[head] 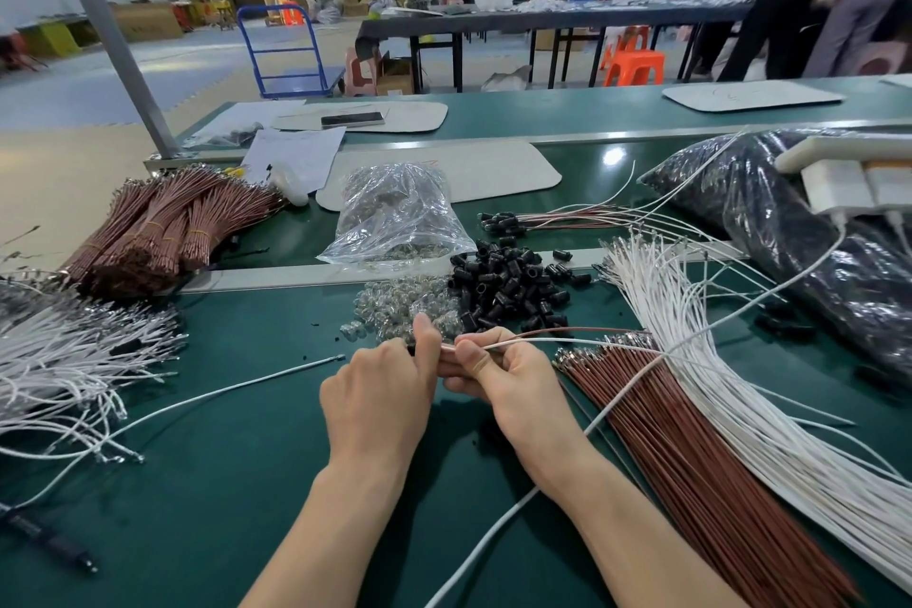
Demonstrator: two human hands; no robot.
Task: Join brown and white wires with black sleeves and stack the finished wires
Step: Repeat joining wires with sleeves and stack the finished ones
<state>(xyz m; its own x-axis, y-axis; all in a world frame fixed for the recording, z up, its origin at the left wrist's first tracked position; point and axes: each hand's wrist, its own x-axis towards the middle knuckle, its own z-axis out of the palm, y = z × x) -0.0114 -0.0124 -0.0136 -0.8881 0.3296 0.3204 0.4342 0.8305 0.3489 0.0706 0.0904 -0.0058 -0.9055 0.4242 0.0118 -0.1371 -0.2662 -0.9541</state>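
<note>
Item in hand: 1 brown-and-white wire pair (543, 339), centre, pinched by both my left hand (375, 390) and my right hand (513, 380). Its sleeve is hidden, so I judge the joint unfinished.
Done: small finished stack (567, 217), 1 o'clock.
Remaining: loose black sleeves (508, 281), 12 o'clock; brown wires (691, 459) and white wires (740, 385), 4 o'clock, plentiful.

One wide-angle camera worn on my head, facing forward and down, close above my left hand (375, 393) and right hand (511, 383) at centre frame, green table (222, 484) filling the lower field, far workshop benches (543, 18) along the top edge
</note>
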